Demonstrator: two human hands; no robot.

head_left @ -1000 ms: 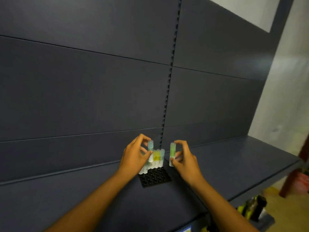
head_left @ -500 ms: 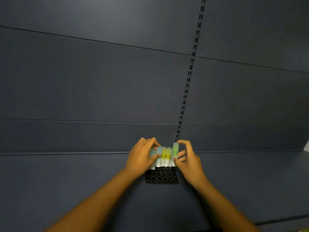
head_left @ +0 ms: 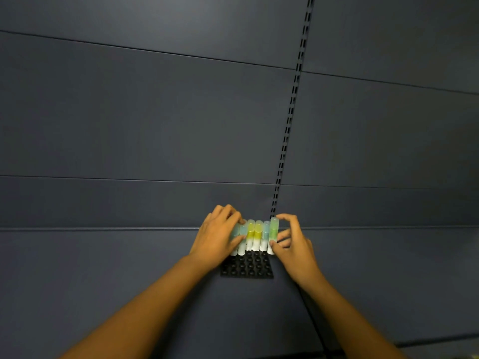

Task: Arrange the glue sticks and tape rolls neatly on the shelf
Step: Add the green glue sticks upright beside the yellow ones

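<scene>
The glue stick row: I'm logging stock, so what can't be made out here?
- Head view: the leftmost glue sticks are partly covered by the left hand, so the count is uncertain.
- Labels on the sticks are too blurred to read.
- The black holder tray has its back row hidden by the sticks.
- No tape rolls in frame.

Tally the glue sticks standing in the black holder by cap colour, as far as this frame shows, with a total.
Blue-capped translucent glue sticks: 3 visible, one partly behind the left hand
Yellow-capped translucent glue sticks: 2
Green-capped translucent glue stick, pinched by the right hand: 1
Total: 6, all in the back row of the black pegged holder tray; no tape rolls in view.
</scene>
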